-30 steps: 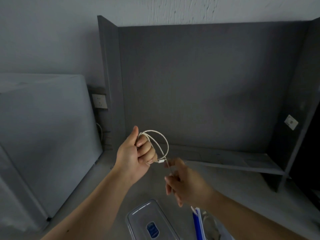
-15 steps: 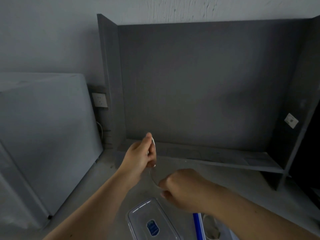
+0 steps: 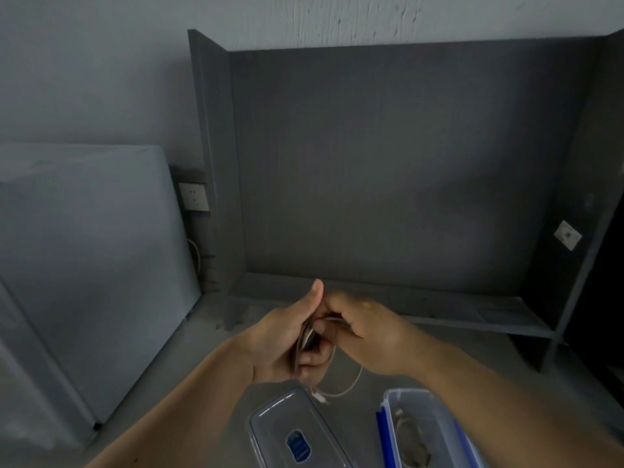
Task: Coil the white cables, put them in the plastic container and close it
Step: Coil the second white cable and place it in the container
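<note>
Far left: a pale grey panel (image 3: 84, 265) leans against the wall. Just right of it, a wall socket (image 3: 194, 196), with a thin wire hanging below it.

Centre back: a dark grey shelf unit (image 3: 388, 163) stands on the surface (image 3: 189, 352), its low shelf running behind your hands. A small white tag (image 3: 567, 235) sits on its right side panel.

Your left hand (image 3: 283, 342) is raised over the surface, thumb pointing up, fingers curled shut around a bundle of cable (image 3: 305, 336) loops. The loops show as pale strands in the gap between palm and fingers.

Your right hand (image 3: 368, 336) touches the left, fingers closed and pinching a strand of the same cable near the top of the bundle. How tightly it pinches cannot be told; the fingertips are hidden behind the left hand.

Below the hands, a loose tail of cable sags in a curve and ends in a small white plug (image 3: 319, 396), hanging just above the lid.

Bottom centre: clear lid (image 3: 270, 420) flat on the surface, blue oval label on it.

Bottom right: open container (image 3: 388, 400) with blue clips, just beside the lid, apart from it. Another pale coiled cable (image 3: 410, 440) lies inside, dim and blurred.
</note>
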